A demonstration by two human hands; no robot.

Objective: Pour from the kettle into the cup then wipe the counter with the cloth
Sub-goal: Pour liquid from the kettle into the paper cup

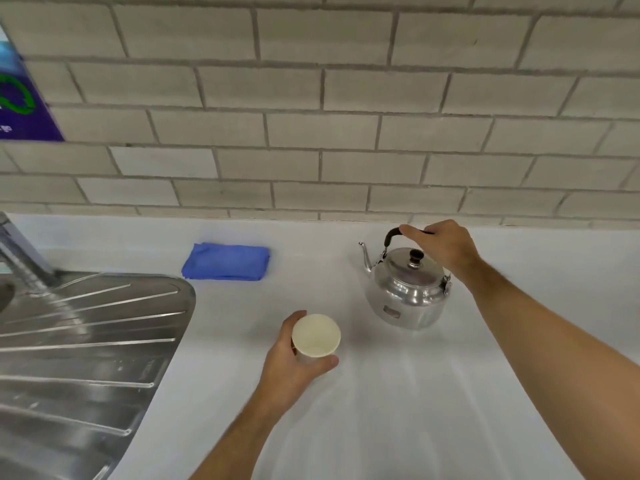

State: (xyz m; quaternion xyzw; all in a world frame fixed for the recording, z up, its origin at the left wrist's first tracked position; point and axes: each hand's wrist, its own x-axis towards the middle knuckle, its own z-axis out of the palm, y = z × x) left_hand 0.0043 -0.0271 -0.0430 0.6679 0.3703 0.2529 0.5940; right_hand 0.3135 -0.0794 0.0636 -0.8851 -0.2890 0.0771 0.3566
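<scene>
Kettle (407, 289) at right, far of cup (316, 336): rigid metal, likely heavy; black bail handle (393, 237) is clasped by right hand (441, 245). Light, crushable cup is wrapped by left hand (294, 365). Soft cloth (227, 261) far left, untouched.

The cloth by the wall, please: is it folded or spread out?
Folded: the blue cloth lies as a compact rectangle with stacked layers at its front edge.

Your left hand (298, 355) is curled round the cup (317, 336), thumb on the near side, fingers on the far side, forearm bare. Your right hand (441, 245) is closed over the kettle handle (393, 235), knuckles up, arm extended forward from the lower right.
</scene>
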